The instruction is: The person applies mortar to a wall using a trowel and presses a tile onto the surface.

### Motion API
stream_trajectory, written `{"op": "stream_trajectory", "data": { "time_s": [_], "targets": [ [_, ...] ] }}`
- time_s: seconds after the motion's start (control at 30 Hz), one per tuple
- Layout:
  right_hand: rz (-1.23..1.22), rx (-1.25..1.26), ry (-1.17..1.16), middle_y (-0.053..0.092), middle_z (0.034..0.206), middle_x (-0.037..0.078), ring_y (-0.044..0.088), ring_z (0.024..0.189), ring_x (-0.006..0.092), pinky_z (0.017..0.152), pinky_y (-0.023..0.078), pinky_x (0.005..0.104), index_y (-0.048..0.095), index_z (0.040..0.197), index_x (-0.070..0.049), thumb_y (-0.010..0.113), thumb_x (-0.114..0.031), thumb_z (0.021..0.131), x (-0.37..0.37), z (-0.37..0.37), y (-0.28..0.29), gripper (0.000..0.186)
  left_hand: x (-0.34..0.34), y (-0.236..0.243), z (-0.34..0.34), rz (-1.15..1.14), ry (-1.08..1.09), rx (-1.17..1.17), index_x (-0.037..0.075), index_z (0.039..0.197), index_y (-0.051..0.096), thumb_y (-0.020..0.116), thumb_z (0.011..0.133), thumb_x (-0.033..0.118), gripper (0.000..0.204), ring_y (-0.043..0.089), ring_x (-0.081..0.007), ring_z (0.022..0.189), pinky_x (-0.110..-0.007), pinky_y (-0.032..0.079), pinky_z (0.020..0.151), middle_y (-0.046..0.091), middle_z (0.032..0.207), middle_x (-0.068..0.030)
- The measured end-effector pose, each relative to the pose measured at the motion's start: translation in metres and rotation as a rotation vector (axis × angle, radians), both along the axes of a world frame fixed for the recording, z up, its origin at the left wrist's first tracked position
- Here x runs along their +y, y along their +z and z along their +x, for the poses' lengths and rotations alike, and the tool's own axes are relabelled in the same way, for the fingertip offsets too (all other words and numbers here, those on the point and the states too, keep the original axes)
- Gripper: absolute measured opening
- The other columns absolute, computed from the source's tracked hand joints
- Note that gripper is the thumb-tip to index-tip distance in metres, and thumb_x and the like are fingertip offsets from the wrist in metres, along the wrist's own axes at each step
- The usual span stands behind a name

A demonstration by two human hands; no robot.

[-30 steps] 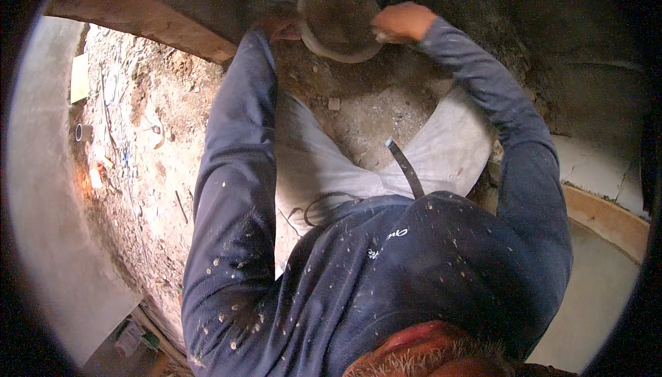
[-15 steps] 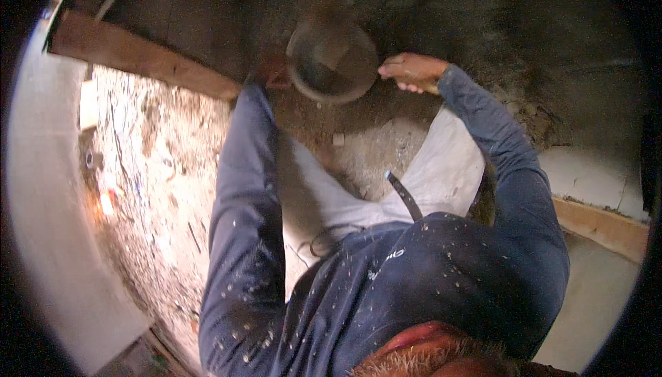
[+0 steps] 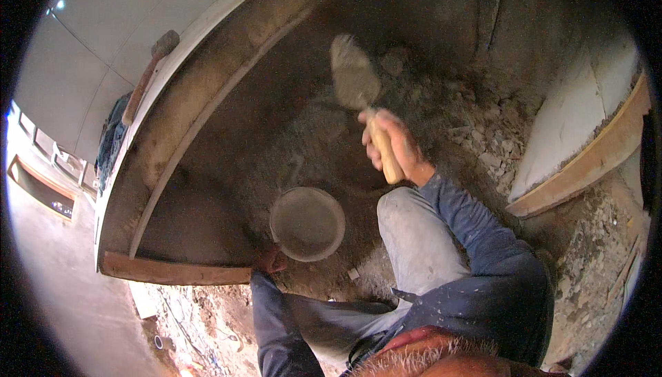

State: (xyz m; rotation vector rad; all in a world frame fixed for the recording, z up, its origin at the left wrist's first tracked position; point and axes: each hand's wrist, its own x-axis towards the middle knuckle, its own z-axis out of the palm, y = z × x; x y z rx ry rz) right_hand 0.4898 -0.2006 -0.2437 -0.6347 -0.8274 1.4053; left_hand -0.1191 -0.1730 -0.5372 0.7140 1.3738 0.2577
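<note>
Your knee in pale dusty trousers (image 3: pixel 414 239) is closest to you, bent up in front of your dark blue top.

Just past it, your left hand (image 3: pixel 271 261) sits low, at the near rim of a round grey pan (image 3: pixel 307 223). The hand touches the pan's edge, but most of the fingers are hidden under it, so you cannot tell how tight that grip is. The pan rests on the dirt floor (image 3: pixel 324 136), right by the end of a wooden plank (image 3: pixel 172 271) that lies along the floor's near left side.

Further out, your right hand (image 3: pixel 392 144) is lifted up. Its grip is closed tight around the pale wooden handle of a trowel (image 3: pixel 355 82). The grey blade points away from you, over the dark dirt floor, and looks caked with mud.

To the right lies a pile of broken stones and rubble (image 3: pixel 496 149), next to a white board with a wooden edge (image 3: pixel 586 156).

Far off on the left, a long curved wooden board (image 3: pixel 227 80) runs along the floor's far edge.
</note>
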Motion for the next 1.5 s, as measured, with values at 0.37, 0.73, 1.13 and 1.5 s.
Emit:
{"op": "stream_trajectory", "data": {
  "time_s": [0.37, 0.73, 1.13, 1.5],
  "targets": [
    [0.509, -0.04, -1.003, 0.054, 0.083, 0.003, 0.051, 0.051, 0.0107, 0.042, 0.043, 0.028, 0.042, 0.126, -0.008, 0.058, -0.026, 0.1, 0.144, 0.034, 0.127, 0.035, -0.014, 0.016, 0.023, 0.182, 0.218, 0.303, 0.007, 0.117, 0.061, 0.065, 0.091, 0.051, 0.051, 0.063, -0.0237, 0.065, -0.04, 0.059, 0.064, 0.066, 0.088, -0.0105],
    [0.253, -0.01, -0.474, 0.052, 0.081, 0.004, 0.054, 0.054, 0.013, 0.043, 0.047, 0.032, 0.043, 0.124, -0.009, 0.057, -0.039, 0.098, 0.154, -0.001, 0.1, 0.042, -0.029, 0.034, 0.025, 0.224, 0.201, 0.327, 0.008, 0.116, 0.061, 0.065, 0.092, 0.049, 0.048, 0.062, -0.0231, 0.064, -0.04, 0.058, 0.062, 0.065, 0.086, -0.01],
    [0.247, 0.703, -0.041, 0.057, 0.087, 0.009, 0.062, 0.071, 0.0251, 0.063, 0.056, 0.0429, 0.046, 0.108, -0.008, 0.065, -0.025, 0.091, 0.189, -0.009, 0.187, 0.03, -0.033, 0.035, 0.018, 0.235, 0.191, 0.316, 0.009, 0.115, 0.061, 0.065, 0.092, 0.048, 0.046, 0.062, -0.0225, 0.063, -0.039, 0.057, 0.06, 0.065, 0.085, -0.0094],
    [0.299, 1.049, 0.268, 0.055, 0.083, 0.009, 0.061, 0.07, 0.0207, 0.063, 0.058, 0.0307, 0.047, 0.101, -0.001, 0.064, -0.017, 0.091, 0.186, 0.015, 0.198, 0.026, -0.043, 0.037, 0.023, 0.213, 0.19, 0.312, 0.009, 0.114, 0.061, 0.065, 0.092, 0.046, 0.043, 0.061, -0.0219, 0.062, -0.039, 0.056, 0.059, 0.064, 0.084, -0.0088]
  ]
}}
